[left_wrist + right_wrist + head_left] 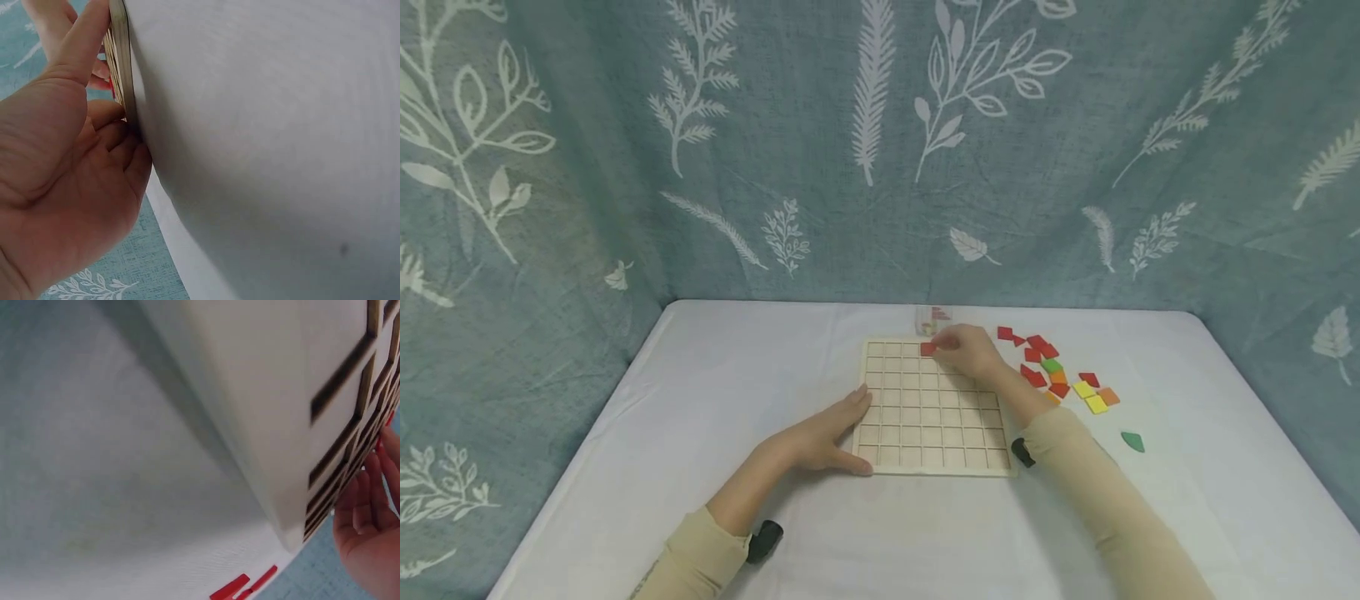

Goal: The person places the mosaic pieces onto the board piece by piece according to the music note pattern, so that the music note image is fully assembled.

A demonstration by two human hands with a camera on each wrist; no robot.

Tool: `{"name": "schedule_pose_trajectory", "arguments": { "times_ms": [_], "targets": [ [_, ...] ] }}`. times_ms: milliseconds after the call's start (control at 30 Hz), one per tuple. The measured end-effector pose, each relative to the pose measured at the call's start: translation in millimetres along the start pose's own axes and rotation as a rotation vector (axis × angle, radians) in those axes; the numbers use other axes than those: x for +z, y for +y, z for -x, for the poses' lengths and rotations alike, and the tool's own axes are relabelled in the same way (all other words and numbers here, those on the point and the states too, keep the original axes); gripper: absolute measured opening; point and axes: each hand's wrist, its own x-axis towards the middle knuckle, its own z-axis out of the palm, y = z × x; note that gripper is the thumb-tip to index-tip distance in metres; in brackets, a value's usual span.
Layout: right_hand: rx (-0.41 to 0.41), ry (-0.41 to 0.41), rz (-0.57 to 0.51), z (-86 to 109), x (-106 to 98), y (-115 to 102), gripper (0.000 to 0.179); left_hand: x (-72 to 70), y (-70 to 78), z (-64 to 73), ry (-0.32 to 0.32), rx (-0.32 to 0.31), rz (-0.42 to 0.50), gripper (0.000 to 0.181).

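A wooden grid board [910,417] with square cells lies flat on the white table. My left hand [827,433] rests against its left side, thumb near the front left corner and fingers along the edge; the left wrist view shows this hand [75,175] touching the board's rim [125,56]. At the back row, my right hand [967,350] pinches a red tile [928,349] in a cell near the middle. In the right wrist view, the right hand's fingers [375,487] are at the far side of the grid, with red showing at the fingertips.
Right of the board lie scattered red tiles [1033,355], yellow tiles [1097,404], an orange tile [1108,396] and a green quarter-round tile [1133,441]. A clear container [934,319] with red marks stands behind the board. A patterned curtain [820,150] hangs behind the table [737,358].
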Motion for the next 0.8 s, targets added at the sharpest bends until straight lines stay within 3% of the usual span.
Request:
{"name": "schedule_pose_trajectory", "arguments": {
  "times_ms": [200, 333, 467, 533, 667, 800],
  "targets": [
    [-0.084, 0.015, 0.035, 3.3, 0.6, -0.9, 0.025, 0.2, -0.3, -1.2, 0.0, -0.005, -0.012, 0.11],
    [-0.118, 0.073, -0.015, 9.6, -8.1, 4.7, 0.026, -0.2, -0.1, -1.4, 0.0, -0.005, -0.011, 0.111],
    [0.019, 0.189, -0.056, 19.3, -29.6, 20.3, 0.027, -1.1, 0.5, -0.7, 0.002, -0.009, -0.004, 0.112],
    [0.094, 0.229, -0.011, 24.3, -41.6, 32.9, 0.028, -1.5, 0.6, 0.2, 0.005, -0.012, 0.001, 0.112],
    [0.241, 0.237, 0.048, 35.0, -59.3, 58.4, 0.029, -2.4, 1.4, 1.4, 0.001, -0.013, 0.01, 0.111],
    [0.304, 0.224, 0.062, 43.2, -63.1, 72.3, 0.034, -1.1, 1.8, 1.5, -0.005, -0.012, 0.018, 0.111]
  ]
}}
